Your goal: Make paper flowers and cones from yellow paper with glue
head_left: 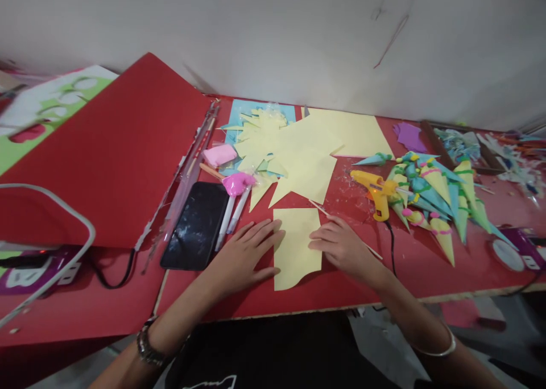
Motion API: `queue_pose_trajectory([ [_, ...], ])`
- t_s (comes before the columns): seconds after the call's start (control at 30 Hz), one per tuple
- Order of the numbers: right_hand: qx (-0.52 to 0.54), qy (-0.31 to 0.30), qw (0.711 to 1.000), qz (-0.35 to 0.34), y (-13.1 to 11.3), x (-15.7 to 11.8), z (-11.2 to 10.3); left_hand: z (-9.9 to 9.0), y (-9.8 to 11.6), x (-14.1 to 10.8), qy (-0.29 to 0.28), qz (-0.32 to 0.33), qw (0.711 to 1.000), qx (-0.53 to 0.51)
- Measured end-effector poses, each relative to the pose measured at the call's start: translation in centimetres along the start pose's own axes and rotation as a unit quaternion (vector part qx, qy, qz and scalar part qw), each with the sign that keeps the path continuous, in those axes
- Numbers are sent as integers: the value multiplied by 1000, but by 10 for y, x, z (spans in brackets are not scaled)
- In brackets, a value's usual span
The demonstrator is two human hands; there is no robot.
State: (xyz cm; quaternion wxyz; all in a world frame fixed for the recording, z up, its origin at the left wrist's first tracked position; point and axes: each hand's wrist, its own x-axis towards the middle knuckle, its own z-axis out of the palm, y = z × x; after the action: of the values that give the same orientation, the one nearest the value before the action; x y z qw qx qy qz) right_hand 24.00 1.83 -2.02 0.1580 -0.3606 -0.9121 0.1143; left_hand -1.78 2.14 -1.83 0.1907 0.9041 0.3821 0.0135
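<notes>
A pale yellow sheet of paper (pixel 297 252) with a curved lower edge lies in front of me on the red tabletop. Stretched out flat, my left hand (pixel 251 249) rests with its fingertips on the sheet's left edge. My right hand (pixel 341 244) touches the right edge, its fingers drawn together around a thin wooden stick (pixel 375 253). One end of the stick points up and left past the fingers; the hand hides its middle. Just beyond the sheet are cut yellow paper pieces (pixel 307 167), some with pointed edges.
Left of my left hand lie a black phone (pixel 195 227), white pens (pixel 226 221) and pink clay packets (pixel 238 183). A yellow glue gun (pixel 375 193) sits right, beside several small paper cones (pixel 435 178). A large red sheet (pixel 115 156) covers the left side.
</notes>
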Motion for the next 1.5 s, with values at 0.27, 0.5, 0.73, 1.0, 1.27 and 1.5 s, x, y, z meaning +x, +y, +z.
queue_pose_trajectory([
  [0.27, 193, -91, 975, 60, -3, 7, -3, -2, -6, 7, 15, 17, 999, -22],
  [0.5, 69, -102, 991, 55, -5, 33, 10, -2, -7, 5, 24, 5, 999, -37],
  [0.73, 35, -49, 996, 72, -8, 39, 21, 5, -2, 8, 51, 1, 999, -18],
  [1.0, 14, 3, 995, 97, -10, 37, 31, 10, -2, 7, 61, -5, 998, -5],
  [1.27, -28, 5, 994, 107, -11, 39, 33, 11, -3, 6, 62, -3, 998, -11],
  [1.5, -58, 7, 992, 109, -12, 40, 34, 12, -2, 7, 67, -5, 998, -8],
])
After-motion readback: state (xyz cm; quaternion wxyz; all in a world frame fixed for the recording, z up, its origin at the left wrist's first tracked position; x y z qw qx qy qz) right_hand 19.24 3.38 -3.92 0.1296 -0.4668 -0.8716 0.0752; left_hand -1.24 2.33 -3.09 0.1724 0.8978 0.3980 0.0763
